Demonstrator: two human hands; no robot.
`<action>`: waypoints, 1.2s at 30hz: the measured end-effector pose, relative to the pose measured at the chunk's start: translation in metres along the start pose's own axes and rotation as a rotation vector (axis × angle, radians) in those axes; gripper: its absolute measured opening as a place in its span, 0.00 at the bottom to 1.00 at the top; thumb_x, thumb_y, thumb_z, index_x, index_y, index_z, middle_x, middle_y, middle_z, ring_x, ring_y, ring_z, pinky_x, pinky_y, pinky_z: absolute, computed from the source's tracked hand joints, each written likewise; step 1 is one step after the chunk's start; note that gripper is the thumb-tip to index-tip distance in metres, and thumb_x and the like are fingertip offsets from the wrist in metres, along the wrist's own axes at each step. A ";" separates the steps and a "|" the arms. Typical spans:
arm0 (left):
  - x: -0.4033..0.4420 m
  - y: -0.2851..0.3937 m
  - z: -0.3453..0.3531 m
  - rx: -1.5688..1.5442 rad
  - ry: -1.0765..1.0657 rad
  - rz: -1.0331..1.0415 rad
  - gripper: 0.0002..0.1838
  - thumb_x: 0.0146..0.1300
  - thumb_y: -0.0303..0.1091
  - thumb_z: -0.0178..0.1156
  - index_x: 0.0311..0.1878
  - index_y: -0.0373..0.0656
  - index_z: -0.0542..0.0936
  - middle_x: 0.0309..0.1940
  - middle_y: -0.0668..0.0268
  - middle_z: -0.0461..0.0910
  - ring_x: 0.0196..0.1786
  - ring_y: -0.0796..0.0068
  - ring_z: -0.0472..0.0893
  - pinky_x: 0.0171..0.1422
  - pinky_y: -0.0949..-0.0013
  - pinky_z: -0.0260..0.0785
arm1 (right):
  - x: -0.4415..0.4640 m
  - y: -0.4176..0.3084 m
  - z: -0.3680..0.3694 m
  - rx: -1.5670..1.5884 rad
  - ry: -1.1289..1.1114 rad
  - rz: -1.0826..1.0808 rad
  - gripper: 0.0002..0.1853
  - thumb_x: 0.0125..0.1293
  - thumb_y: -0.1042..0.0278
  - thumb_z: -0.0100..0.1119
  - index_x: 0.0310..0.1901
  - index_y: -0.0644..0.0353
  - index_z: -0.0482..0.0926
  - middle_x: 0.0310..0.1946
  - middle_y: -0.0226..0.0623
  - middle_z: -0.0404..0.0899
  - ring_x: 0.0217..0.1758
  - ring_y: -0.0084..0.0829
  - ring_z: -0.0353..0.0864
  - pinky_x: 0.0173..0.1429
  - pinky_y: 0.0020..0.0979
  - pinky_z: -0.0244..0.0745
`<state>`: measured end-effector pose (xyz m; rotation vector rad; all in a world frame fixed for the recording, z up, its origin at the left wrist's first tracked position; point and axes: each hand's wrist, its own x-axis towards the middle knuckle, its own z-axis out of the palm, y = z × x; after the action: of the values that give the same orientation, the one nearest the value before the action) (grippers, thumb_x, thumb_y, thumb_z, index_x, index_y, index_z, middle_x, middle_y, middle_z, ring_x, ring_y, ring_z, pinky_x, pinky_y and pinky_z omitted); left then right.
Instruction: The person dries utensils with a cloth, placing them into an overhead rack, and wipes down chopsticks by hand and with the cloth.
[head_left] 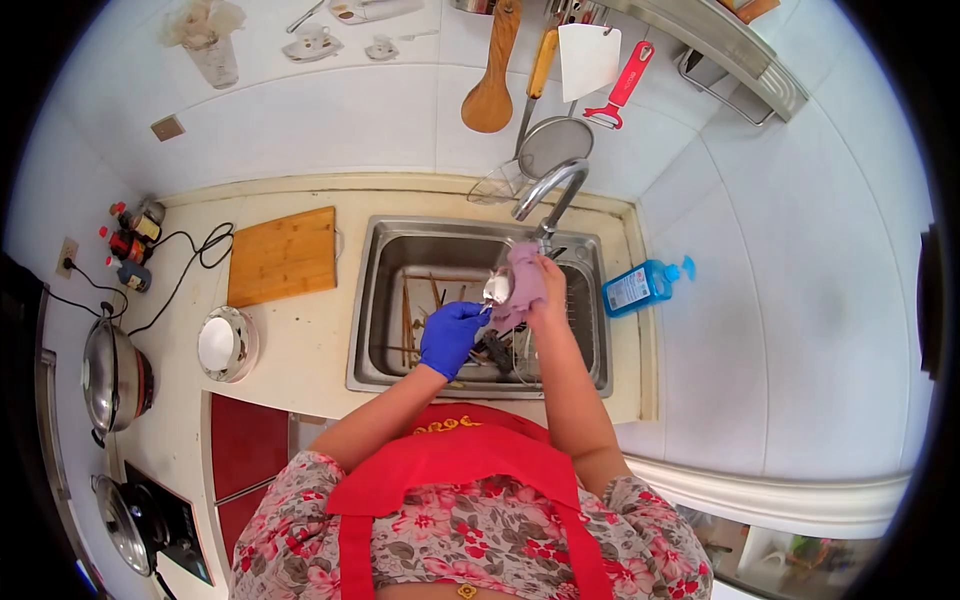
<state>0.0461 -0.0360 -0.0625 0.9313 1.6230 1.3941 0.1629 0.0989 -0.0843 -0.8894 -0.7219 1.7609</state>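
Over the steel sink (362, 300), my left hand (453, 338) wears a blue glove, and its fingers pinch a small shiny metal utensil (496, 288), perhaps a spoon. My right hand (547, 290) is bare and closed on a pinkish-purple cloth (521, 284), which touches the utensil. Beneath my hands, chopsticks (407, 320) and other utensils lie scattered in the basin. A wire rack stands at the right of the sink, partly hidden by my right arm. The curved faucet (556, 184) rises behind the cloth.
A blue soap bottle (637, 288) lies right of the sink. Left are a cutting board (283, 256), stacked bowls (222, 343), condiment bottles (128, 246), a cable and a lidded pot (112, 375). A wooden spatula (488, 95), a strainer and a red peeler hang on the back wall.
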 end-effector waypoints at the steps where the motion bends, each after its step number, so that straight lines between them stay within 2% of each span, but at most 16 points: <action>1: 0.002 -0.002 -0.001 0.000 0.002 0.000 0.06 0.53 0.29 0.63 0.33 0.37 0.80 0.22 0.68 0.78 0.24 0.82 0.75 0.29 0.76 0.66 | -0.007 -0.007 0.003 0.000 -0.002 0.001 0.11 0.64 0.68 0.47 0.43 0.67 0.71 0.35 0.40 0.77 0.33 0.33 0.79 0.39 0.28 0.74; 5: 0.009 0.002 -0.001 -0.117 -0.003 -0.060 0.08 0.54 0.31 0.62 0.35 0.37 0.80 0.22 0.69 0.78 0.25 0.83 0.74 0.30 0.77 0.66 | -0.023 0.000 0.007 0.128 -0.004 0.068 0.14 0.64 0.67 0.47 0.47 0.67 0.68 0.39 0.42 0.75 0.38 0.31 0.77 0.45 0.29 0.73; 7: 0.010 -0.006 0.000 -0.136 -0.038 -0.172 0.08 0.53 0.29 0.62 0.36 0.36 0.79 0.22 0.69 0.78 0.25 0.82 0.75 0.30 0.76 0.66 | -0.046 0.010 0.029 -0.304 0.008 -0.055 0.15 0.65 0.64 0.47 0.47 0.67 0.69 0.39 0.41 0.74 0.40 0.30 0.75 0.46 0.29 0.70; 8: 0.013 -0.022 0.002 -0.036 0.019 0.096 0.09 0.51 0.28 0.60 0.37 0.36 0.79 0.22 0.68 0.78 0.25 0.80 0.75 0.30 0.75 0.67 | -0.050 0.021 0.034 -0.303 0.015 -0.056 0.15 0.65 0.64 0.47 0.47 0.67 0.69 0.39 0.41 0.74 0.40 0.30 0.75 0.46 0.29 0.70; 9: 0.012 -0.023 0.002 0.063 0.076 0.366 0.11 0.50 0.26 0.59 0.38 0.36 0.78 0.22 0.68 0.78 0.26 0.79 0.75 0.30 0.74 0.67 | -0.052 0.033 0.038 -0.421 0.063 -0.284 0.14 0.65 0.65 0.46 0.46 0.66 0.68 0.36 0.39 0.74 0.38 0.30 0.75 0.44 0.28 0.71; 10: 0.010 -0.024 0.004 0.064 0.072 0.367 0.11 0.50 0.26 0.59 0.38 0.36 0.78 0.22 0.68 0.78 0.26 0.79 0.75 0.30 0.74 0.67 | -0.052 0.038 0.039 -0.538 0.110 -0.513 0.12 0.66 0.67 0.46 0.46 0.66 0.68 0.33 0.37 0.75 0.36 0.30 0.76 0.41 0.28 0.72; 12: 0.004 -0.018 0.006 0.138 0.151 0.403 0.19 0.44 0.36 0.65 0.40 0.37 0.78 0.23 0.56 0.78 0.27 0.58 0.78 0.35 0.68 0.69 | -0.049 0.035 0.034 -0.430 0.072 -0.353 0.12 0.66 0.65 0.46 0.45 0.65 0.68 0.32 0.38 0.75 0.34 0.31 0.76 0.41 0.30 0.73; 13: 0.004 -0.012 0.006 0.139 0.153 0.406 0.19 0.44 0.36 0.65 0.40 0.37 0.78 0.23 0.56 0.78 0.27 0.58 0.78 0.35 0.68 0.69 | -0.047 0.031 0.033 -0.323 0.031 -0.195 0.13 0.66 0.63 0.47 0.43 0.65 0.68 0.30 0.39 0.76 0.33 0.33 0.77 0.41 0.31 0.74; 16: 0.001 0.006 0.006 0.155 -0.036 0.119 0.16 0.47 0.36 0.63 0.39 0.37 0.78 0.24 0.58 0.78 0.26 0.62 0.78 0.34 0.68 0.69 | -0.045 0.008 0.036 0.000 -0.016 0.088 0.14 0.66 0.59 0.47 0.41 0.64 0.69 0.30 0.43 0.77 0.31 0.34 0.79 0.41 0.33 0.74; 18: -0.001 0.019 0.006 0.027 -0.074 -0.059 0.07 0.52 0.27 0.57 0.34 0.36 0.78 0.21 0.67 0.76 0.24 0.82 0.74 0.28 0.75 0.65 | -0.048 -0.001 0.036 0.054 -0.056 0.147 0.15 0.65 0.59 0.48 0.42 0.64 0.69 0.32 0.43 0.77 0.32 0.34 0.79 0.42 0.33 0.74; 19: 0.001 0.019 0.004 0.026 -0.071 -0.058 0.07 0.52 0.27 0.57 0.34 0.36 0.78 0.21 0.67 0.76 0.24 0.82 0.74 0.28 0.75 0.65 | -0.049 -0.004 0.038 0.108 -0.096 0.203 0.16 0.65 0.58 0.49 0.43 0.64 0.69 0.35 0.43 0.77 0.34 0.34 0.79 0.42 0.33 0.74; 22: 0.008 0.010 0.001 0.160 -0.100 0.013 0.06 0.54 0.28 0.57 0.31 0.36 0.79 0.20 0.68 0.75 0.24 0.84 0.73 0.26 0.77 0.64 | -0.062 0.000 0.056 0.078 -0.094 0.023 0.15 0.65 0.59 0.49 0.44 0.63 0.70 0.38 0.42 0.77 0.35 0.30 0.78 0.42 0.31 0.74; 25: 0.012 -0.001 0.002 -0.138 -0.029 0.121 0.06 0.54 0.29 0.57 0.32 0.37 0.79 0.21 0.67 0.76 0.23 0.84 0.73 0.26 0.78 0.65 | -0.071 0.011 0.057 -0.085 -0.207 -0.051 0.15 0.65 0.59 0.50 0.45 0.62 0.70 0.39 0.39 0.77 0.36 0.27 0.77 0.42 0.28 0.73; 30: -0.003 0.035 0.000 0.034 -0.130 -0.074 0.07 0.57 0.30 0.55 0.34 0.37 0.79 0.22 0.67 0.76 0.20 0.84 0.72 0.25 0.79 0.64 | -0.061 -0.001 0.045 -0.182 -0.130 -0.023 0.15 0.67 0.57 0.46 0.43 0.61 0.71 0.37 0.38 0.77 0.36 0.26 0.77 0.41 0.26 0.73; 33: -0.012 0.041 0.000 -0.149 -0.213 -0.206 0.11 0.56 0.36 0.59 0.37 0.39 0.80 0.19 0.66 0.76 0.21 0.80 0.74 0.27 0.75 0.65 | -0.047 -0.018 0.043 -0.115 0.030 -0.052 0.18 0.68 0.53 0.43 0.41 0.63 0.71 0.35 0.38 0.76 0.36 0.28 0.77 0.40 0.27 0.74; 36: -0.013 0.033 0.002 -0.072 -0.189 -0.099 0.16 0.58 0.44 0.58 0.39 0.39 0.80 0.18 0.66 0.75 0.20 0.80 0.72 0.26 0.75 0.64 | -0.043 -0.027 0.047 0.135 0.084 -0.021 0.22 0.67 0.50 0.42 0.42 0.65 0.71 0.33 0.40 0.77 0.37 0.31 0.78 0.40 0.31 0.73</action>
<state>0.0550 -0.0426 -0.0288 0.9004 1.4488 1.2501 0.1482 0.0638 -0.0264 -0.8555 -0.5487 1.7217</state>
